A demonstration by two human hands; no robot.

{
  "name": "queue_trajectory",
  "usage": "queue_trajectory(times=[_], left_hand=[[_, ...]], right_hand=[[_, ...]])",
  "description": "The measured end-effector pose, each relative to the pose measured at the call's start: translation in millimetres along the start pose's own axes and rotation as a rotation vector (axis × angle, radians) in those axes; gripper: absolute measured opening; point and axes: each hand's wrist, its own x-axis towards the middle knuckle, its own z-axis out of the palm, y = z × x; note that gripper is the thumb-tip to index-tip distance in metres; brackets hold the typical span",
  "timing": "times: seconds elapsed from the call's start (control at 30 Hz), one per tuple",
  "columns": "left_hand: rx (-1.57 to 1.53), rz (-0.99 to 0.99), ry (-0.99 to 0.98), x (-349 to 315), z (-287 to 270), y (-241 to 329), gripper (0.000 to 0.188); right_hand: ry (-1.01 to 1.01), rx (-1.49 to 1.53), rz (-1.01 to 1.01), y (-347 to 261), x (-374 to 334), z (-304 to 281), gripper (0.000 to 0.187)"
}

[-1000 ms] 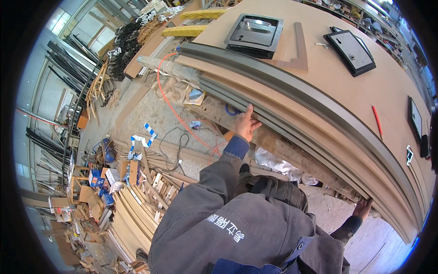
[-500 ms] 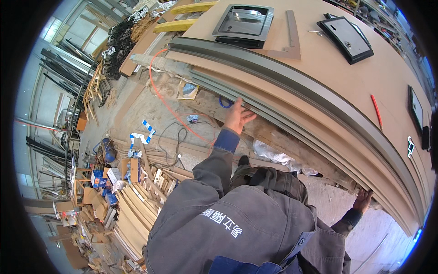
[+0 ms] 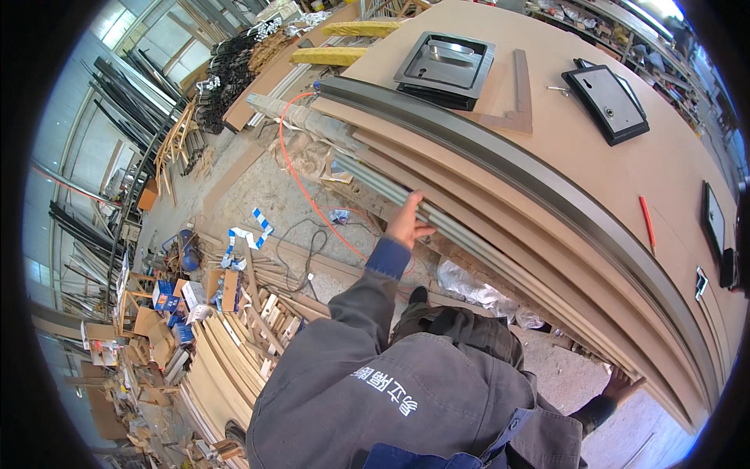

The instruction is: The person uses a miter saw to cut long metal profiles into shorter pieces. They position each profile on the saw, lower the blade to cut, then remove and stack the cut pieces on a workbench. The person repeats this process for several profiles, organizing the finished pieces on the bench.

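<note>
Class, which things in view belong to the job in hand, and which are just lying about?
In hand: long grey strips, in the left hand; right hand near their other end.
Lying about: red stick; blue-and-white band; cardboard boxes.

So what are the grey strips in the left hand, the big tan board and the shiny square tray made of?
Grey strips in the left hand: probably coated metal, with a soft sheen and crisp edges, but plastic is possible.
Big tan board: maybe pressed wood fibre; it's smooth and matte, with no clear grain.
Shiny square tray: likely bare metal, silvery with bright reflections.
</note>
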Motion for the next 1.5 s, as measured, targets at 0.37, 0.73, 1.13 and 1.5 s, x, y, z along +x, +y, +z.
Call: queue_trajectory(times=[0.37,0.73,1.13,1.5], left_hand=[[-0.278,0.374,-0.159,-30,-8,92,0.039],[-0.102,0.427,-0.055,35,-16,139,0.019],[0.083,0.283,0.002,133,-95,153,0.062],[0.113,0.181,0.091,96,-71,159,0.065]], right_hand=[[-0.212,0.159,-0.073,-36,-159,75,0.073],[-0.196,0.027,-0.128,-56,-72,81,0.053],[-0.273,-0.261,-0.135,-34,-119,183,0.041],[-0.269,-0.21,-0.097,-7,-129,174,0.038]])
